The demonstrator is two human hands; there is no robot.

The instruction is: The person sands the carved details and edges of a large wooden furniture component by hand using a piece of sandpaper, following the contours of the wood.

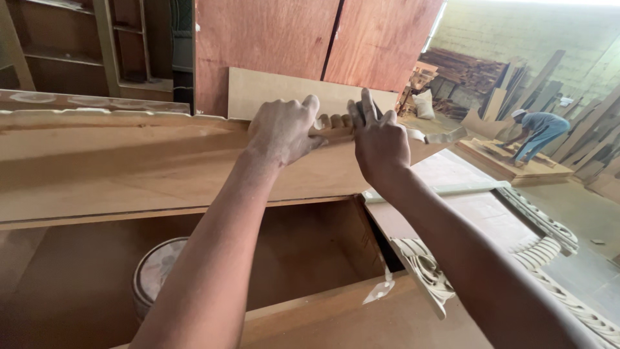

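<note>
Both hands, left hand [282, 131] and right hand [380, 141], close around a pale carved wooden moulding strip [336, 124] along the tan board's [129, 168] top edge, open floor [568, 213] to the right.

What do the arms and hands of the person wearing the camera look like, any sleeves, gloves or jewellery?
Both arms are bare as far as the picture shows, with no sleeves in view. The left hand and right hand wear no gloves. No watch, bracelet or ring shows on the wrists or fingers. No markings are visible.
</note>
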